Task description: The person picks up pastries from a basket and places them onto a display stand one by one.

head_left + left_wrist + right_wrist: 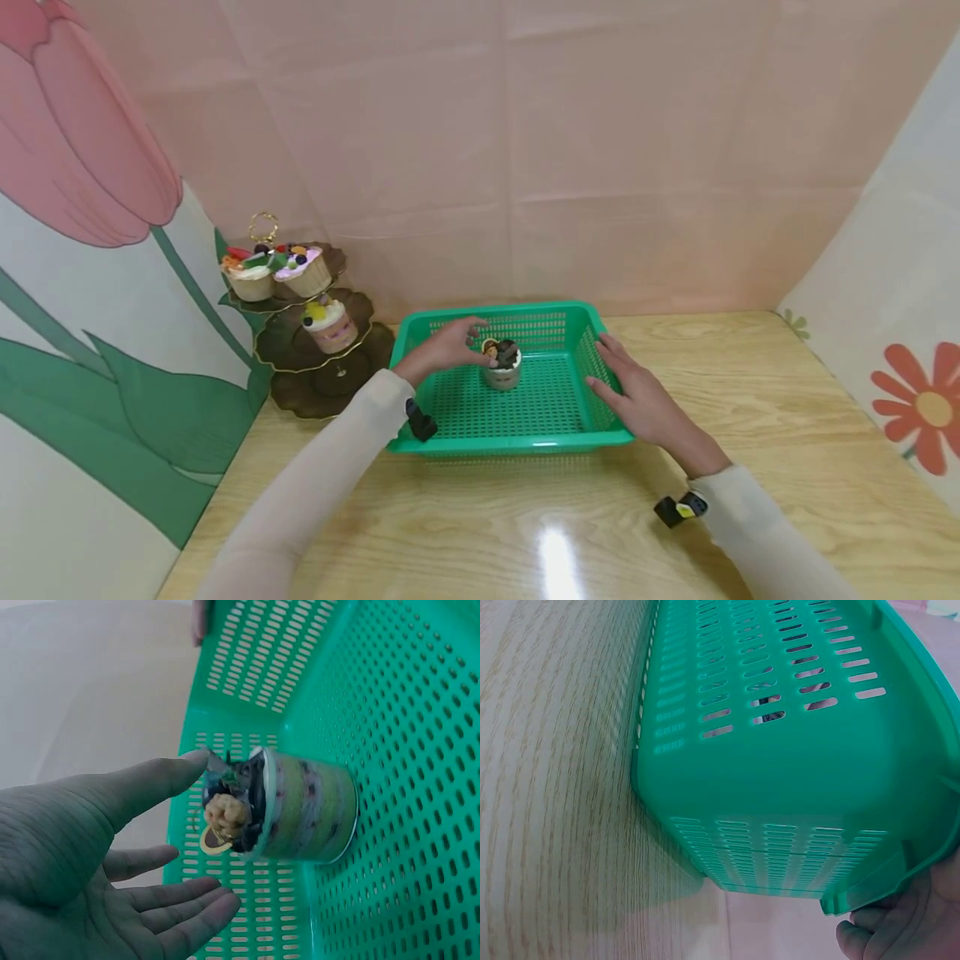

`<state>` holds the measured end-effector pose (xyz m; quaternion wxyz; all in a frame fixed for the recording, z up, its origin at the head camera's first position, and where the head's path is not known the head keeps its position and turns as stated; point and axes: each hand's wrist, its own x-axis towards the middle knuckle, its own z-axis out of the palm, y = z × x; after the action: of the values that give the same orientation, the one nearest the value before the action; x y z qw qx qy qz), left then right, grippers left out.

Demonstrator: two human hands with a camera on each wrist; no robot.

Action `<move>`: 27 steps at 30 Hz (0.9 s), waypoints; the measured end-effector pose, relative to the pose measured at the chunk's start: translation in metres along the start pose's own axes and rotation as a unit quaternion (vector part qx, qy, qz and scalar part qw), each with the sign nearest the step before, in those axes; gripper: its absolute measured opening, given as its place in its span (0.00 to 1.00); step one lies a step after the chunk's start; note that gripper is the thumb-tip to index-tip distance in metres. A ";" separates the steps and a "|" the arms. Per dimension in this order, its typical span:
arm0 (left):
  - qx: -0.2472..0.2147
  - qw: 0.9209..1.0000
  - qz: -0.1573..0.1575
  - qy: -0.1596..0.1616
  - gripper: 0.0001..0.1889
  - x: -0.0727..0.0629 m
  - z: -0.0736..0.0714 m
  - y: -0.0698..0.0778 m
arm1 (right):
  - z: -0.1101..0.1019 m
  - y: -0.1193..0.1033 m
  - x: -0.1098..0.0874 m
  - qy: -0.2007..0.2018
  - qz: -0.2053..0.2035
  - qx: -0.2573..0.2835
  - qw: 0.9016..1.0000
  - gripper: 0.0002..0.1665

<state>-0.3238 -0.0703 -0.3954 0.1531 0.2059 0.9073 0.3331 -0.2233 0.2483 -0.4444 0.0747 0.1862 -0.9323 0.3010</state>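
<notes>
A layered dessert cup (311, 806) with dark chocolate pieces, a nut-like piece and a round biscuit on top stands upright in a green plastic basket (510, 446). My left hand (450, 343) reaches over the basket's left side, beside the cup's topping. In the left wrist view, thumb and fingers (191, 889) are spread apart around the topping, not closed on the cup. My right hand (641, 400) holds the basket's right rim, thumb on the inner side. In the right wrist view, curled fingertips (853, 939) show beneath the rim.
Left of the basket stands a brown three-tier stand (322, 392) with a gold ring on top. Two fruit-topped cupcakes (306, 275) sit on its upper tier, and another dessert cup (330, 327) on the middle one. A pink backdrop (525, 167) hangs behind the wooden table (465, 533).
</notes>
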 end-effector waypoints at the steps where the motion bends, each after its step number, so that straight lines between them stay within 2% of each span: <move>1: 0.002 1.000 -0.001 0.000 0.43 0.001 0.000 -0.001 | 0.000 0.000 0.000 -0.001 0.000 -0.001 1.000 0.42; 8: 0.037 0.999 0.013 -0.011 0.42 0.011 0.005 -0.004 | -0.001 -0.001 0.000 0.000 -0.002 -0.005 1.000 0.42; 13: 0.066 0.998 0.007 -0.022 0.42 0.017 0.013 -0.007 | 0.000 -0.002 0.000 0.002 -0.001 -0.002 1.000 0.42; 18: 0.059 0.998 0.001 -0.024 0.42 0.021 0.018 -0.010 | 0.000 -0.001 0.001 0.002 0.000 -0.003 1.000 0.42; 24: 0.048 0.998 0.011 -0.031 0.34 0.024 0.022 -0.015 | 0.000 -0.001 0.001 0.004 0.001 -0.003 1.000 0.43; 27: 0.040 0.999 0.003 -0.029 0.33 0.024 0.024 -0.017 | 0.001 -0.001 0.001 0.004 0.002 -0.003 1.000 0.43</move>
<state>-0.3397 -0.0577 -0.4277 0.1699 0.2240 0.9145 0.2910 -0.2237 0.2468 -0.4442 0.0785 0.1826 -0.9334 0.2986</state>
